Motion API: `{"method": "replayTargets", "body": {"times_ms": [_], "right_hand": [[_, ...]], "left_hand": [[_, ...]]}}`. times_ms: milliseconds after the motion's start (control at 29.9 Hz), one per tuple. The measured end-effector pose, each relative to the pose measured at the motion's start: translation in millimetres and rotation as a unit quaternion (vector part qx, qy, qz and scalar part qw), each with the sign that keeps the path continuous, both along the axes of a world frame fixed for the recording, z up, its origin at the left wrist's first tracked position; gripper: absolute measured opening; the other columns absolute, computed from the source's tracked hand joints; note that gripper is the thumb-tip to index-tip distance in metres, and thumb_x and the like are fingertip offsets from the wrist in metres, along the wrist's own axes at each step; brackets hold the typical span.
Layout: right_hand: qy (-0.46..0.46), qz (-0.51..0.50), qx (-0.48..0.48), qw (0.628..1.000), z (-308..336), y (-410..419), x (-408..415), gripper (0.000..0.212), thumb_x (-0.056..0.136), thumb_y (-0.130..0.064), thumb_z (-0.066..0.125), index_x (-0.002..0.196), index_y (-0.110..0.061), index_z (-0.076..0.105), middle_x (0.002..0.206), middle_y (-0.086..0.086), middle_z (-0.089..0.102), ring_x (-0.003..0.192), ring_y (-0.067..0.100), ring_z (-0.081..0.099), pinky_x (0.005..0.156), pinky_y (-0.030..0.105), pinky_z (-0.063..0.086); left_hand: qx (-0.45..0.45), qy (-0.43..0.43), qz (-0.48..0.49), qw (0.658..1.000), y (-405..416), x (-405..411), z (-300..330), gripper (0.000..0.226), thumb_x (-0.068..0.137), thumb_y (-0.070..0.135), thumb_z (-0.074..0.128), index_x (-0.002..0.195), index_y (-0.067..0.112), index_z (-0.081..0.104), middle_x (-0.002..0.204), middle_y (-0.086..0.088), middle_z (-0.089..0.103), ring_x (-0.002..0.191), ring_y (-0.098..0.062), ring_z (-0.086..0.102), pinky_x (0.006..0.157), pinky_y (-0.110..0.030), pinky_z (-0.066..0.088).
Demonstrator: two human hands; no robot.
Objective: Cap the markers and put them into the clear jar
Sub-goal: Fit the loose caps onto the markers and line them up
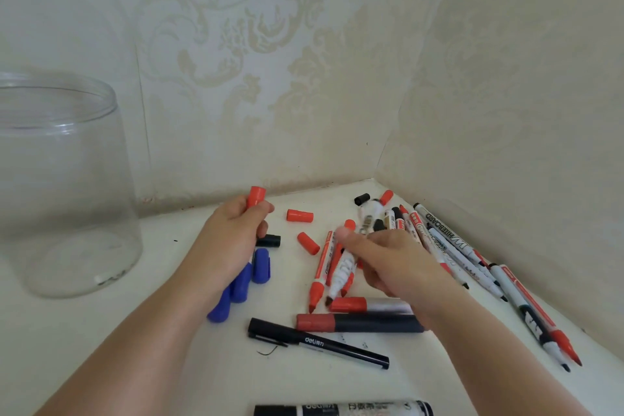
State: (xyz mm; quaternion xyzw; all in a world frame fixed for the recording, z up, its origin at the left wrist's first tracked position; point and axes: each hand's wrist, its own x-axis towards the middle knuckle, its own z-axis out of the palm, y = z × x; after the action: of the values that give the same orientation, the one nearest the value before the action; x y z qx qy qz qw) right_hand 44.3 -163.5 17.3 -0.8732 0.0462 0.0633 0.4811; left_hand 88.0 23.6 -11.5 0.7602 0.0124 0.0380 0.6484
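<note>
Markers, red, black and white plastic, many uncapped, are scattered in a pile (435,246) in the right corner of a white tabletop (169,365), against patterned wallpaper. A large clear plastic jar (67,186) stands open and upright at far left, and looks empty. The left hand (226,246) is curled around a bundle of markers; a red cap (255,196) pokes up from the fist and blue capped ends (241,284) stick out below, so the bundle's long axis runs up and away from the viewer. The jar lies just left of this hand, much nearer to it than to the right hand (395,267). The right hand pinches a white marker with a red cap (342,267), tip pointing toward the viewer. Loose red caps (300,215) lie between the hands.
</note>
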Motion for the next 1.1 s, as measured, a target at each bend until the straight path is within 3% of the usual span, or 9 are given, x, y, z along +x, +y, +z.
{"method": "replayTargets", "body": {"times_ms": [134,234,501,668,735,835,935,1002,1102], "right_hand": [[-0.017,0.045,-0.246,0.968,-5,27,24,0.057,0.080,-0.058,0.056,0.046,-0.018,0.034,0.037,-0.006,0.031,0.035,0.007,0.030,0.044,0.021,0.027],[-0.030,0.039,-0.345,0.937,-11,41,42,0.056,0.079,-0.062,0.053,0.051,-0.016,0.036,0.045,-0.004,0.038,0.042,0.011,0.036,0.046,0.024,0.029],[-0.080,0.019,-0.488,0.869,-1,39,46,0.054,0.088,-0.056,0.044,0.054,-0.015,0.034,0.053,-0.001,0.039,0.048,0.014,0.038,0.047,0.024,0.028],[-0.042,0.061,-0.519,0.851,-14,45,43,0.038,0.085,-0.046,0.047,0.061,-0.016,0.042,0.064,-0.001,0.048,0.056,0.015,0.045,0.048,0.023,0.030],[-0.028,0.047,-0.482,0.875,-15,45,44,0.039,0.084,-0.046,0.049,0.059,-0.016,0.041,0.062,-0.001,0.049,0.054,0.014,0.044,0.050,0.023,0.032],[-0.038,-0.011,-0.353,0.935,-4,34,40,0.047,0.082,-0.047,0.050,0.054,-0.011,0.039,0.049,-0.001,0.042,0.047,0.013,0.041,0.049,0.022,0.034],[-0.059,-0.065,-0.081,0.993,9,18,25,0.037,0.086,-0.029,0.050,0.055,-0.011,0.042,0.042,-0.003,0.035,0.034,0.009,0.029,0.038,0.019,0.026],[-0.069,-0.060,0.131,0.987,12,7,11,0.034,0.088,-0.016,0.048,0.055,-0.012,0.043,0.038,-0.003,0.036,0.037,0.014,0.026,0.042,0.025,0.020],[-0.101,-0.067,0.289,0.950,2,-5,-6,0.033,0.089,-0.010,0.046,0.057,-0.014,0.040,0.043,0.002,0.034,0.041,0.015,0.023,0.044,0.029,0.017]], "left_hand": [[0.015,-0.012,-0.008,1.000,0,0,-1,0.021,0.092,0.031,0.047,0.089,0.018,0.063,0.060,0.005,0.050,0.052,-0.010,0.043,0.057,-0.025,0.034],[0.025,-0.008,-0.014,1.000,1,0,0,0.021,0.093,0.031,0.046,0.085,0.022,0.063,0.061,0.006,0.055,0.053,-0.008,0.047,0.060,-0.025,0.036],[0.157,-0.011,-0.033,0.987,1,-1,-4,0.027,0.094,0.032,0.039,0.087,0.017,0.060,0.075,0.007,0.069,0.071,-0.014,0.060,0.070,-0.029,0.045],[0.232,-0.021,-0.044,0.971,-1,-7,-2,0.024,0.092,0.033,0.042,0.084,0.017,0.058,0.083,-0.003,0.067,0.069,-0.027,0.060,0.051,-0.030,0.048],[0.253,-0.040,-0.054,0.965,-1,-9,-1,0.025,0.093,0.032,0.042,0.082,0.015,0.056,0.073,-0.002,0.058,0.055,-0.016,0.043,0.038,-0.026,0.038],[0.275,-0.063,-0.057,0.958,0,-10,-3,0.020,0.093,0.031,0.045,0.086,0.016,0.057,0.068,0.001,0.048,0.052,-0.009,0.029,0.041,-0.024,0.026],[0.255,-0.077,-0.073,0.961,1,-11,-2,0.011,0.090,0.027,0.051,0.083,0.025,0.059,0.057,0.007,0.053,0.054,-0.008,0.031,0.045,-0.021,0.025],[0.251,-0.109,-0.098,0.957,-1,-13,-2,0.014,0.085,0.029,0.057,0.073,0.034,0.057,0.051,0.008,0.057,0.066,-0.012,0.041,0.056,-0.020,0.029],[0.253,-0.163,-0.113,0.947,-8,-19,-2,0.015,0.080,0.036,0.064,0.069,0.041,0.055,0.069,0.009,0.061,0.082,-0.010,0.052,0.080,-0.030,0.038]]}}
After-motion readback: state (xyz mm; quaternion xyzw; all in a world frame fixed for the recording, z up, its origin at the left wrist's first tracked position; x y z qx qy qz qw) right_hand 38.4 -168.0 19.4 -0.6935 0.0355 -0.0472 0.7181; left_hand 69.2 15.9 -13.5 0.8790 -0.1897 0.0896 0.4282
